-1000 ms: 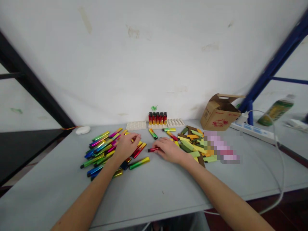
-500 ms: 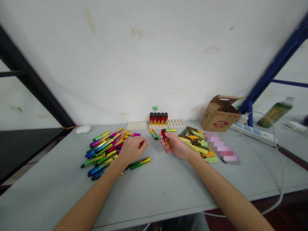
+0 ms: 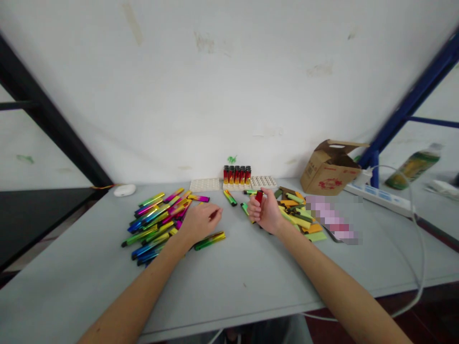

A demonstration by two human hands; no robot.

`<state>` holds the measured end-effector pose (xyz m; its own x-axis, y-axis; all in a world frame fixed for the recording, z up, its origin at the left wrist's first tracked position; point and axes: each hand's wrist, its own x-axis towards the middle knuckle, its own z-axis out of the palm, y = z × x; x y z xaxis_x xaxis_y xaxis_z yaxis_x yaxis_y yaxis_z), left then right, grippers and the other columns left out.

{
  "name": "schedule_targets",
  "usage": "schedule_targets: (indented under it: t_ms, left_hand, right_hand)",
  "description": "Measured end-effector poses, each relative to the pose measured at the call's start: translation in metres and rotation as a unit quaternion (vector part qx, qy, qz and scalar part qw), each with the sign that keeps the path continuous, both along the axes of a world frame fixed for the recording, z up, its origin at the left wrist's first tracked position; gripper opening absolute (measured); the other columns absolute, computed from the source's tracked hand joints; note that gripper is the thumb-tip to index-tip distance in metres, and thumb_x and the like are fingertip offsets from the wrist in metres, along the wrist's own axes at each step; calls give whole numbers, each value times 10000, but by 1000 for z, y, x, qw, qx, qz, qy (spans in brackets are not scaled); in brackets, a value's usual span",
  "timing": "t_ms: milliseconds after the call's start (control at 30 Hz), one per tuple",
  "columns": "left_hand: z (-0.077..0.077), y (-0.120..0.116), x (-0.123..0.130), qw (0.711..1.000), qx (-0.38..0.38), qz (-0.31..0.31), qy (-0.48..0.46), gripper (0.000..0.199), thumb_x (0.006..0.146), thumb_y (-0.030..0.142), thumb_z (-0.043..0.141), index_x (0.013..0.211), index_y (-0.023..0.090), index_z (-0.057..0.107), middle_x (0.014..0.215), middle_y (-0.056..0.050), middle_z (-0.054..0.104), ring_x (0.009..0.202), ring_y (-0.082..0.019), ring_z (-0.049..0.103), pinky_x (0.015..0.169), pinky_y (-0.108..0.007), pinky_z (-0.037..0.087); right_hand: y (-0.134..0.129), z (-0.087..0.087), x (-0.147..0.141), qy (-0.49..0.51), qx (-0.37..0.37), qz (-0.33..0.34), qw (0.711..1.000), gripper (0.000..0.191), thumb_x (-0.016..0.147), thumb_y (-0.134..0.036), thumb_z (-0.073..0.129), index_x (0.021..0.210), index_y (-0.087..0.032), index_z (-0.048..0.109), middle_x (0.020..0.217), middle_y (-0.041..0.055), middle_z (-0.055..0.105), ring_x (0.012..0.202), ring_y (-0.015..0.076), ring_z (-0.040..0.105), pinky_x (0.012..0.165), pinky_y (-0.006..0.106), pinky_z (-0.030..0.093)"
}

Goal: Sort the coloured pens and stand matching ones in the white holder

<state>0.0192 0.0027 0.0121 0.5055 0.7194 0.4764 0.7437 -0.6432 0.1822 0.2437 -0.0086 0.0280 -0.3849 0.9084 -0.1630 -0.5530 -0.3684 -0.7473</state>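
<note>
At eleven o'clock lie shiny lighters point(image 3: 154, 220), heaped; the left hand point(image 3: 202, 220) curls beside them — whether around anything, I can't tell. At twelve, a tray point(image 3: 233, 188) seemingly steadies red lighters point(image 3: 237, 175) upright; toward one, the right hand point(image 3: 267, 212) fist-grips a red lighter point(image 3: 258, 196), probably for firmness.

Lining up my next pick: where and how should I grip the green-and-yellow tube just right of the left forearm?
Pinch the green-and-yellow tube across its middle, probably from above and the right: it lies flat and slanting, its yellow end free, while the left forearm crowds its other end.
</note>
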Motion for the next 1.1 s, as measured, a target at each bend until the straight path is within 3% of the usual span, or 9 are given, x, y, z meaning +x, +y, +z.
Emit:
schedule_targets:
  t_ms: [333,1100]
  left_hand:
    - [2,0,1,1000,5,-3,5,308,896,280,422,677,183,616,647,-27,660,584,-145,550,602,-262,373]
    - [-1,0,0,999,36,-16,-5,294,896,263,443,665,171,599,622,-13,636,568,-134,536,593,-259,357]
  right_hand:
    - [0,5,-6,-39,6,-12,999,324,863,-408,298,600,-218,309,480,-88,195,399,84,121,365,189,128]
    - [0,0,-7,-71,40,-4,997,331,842,-438,295,604,-211,332,510,-76,219,412,85,179,401,215,156]
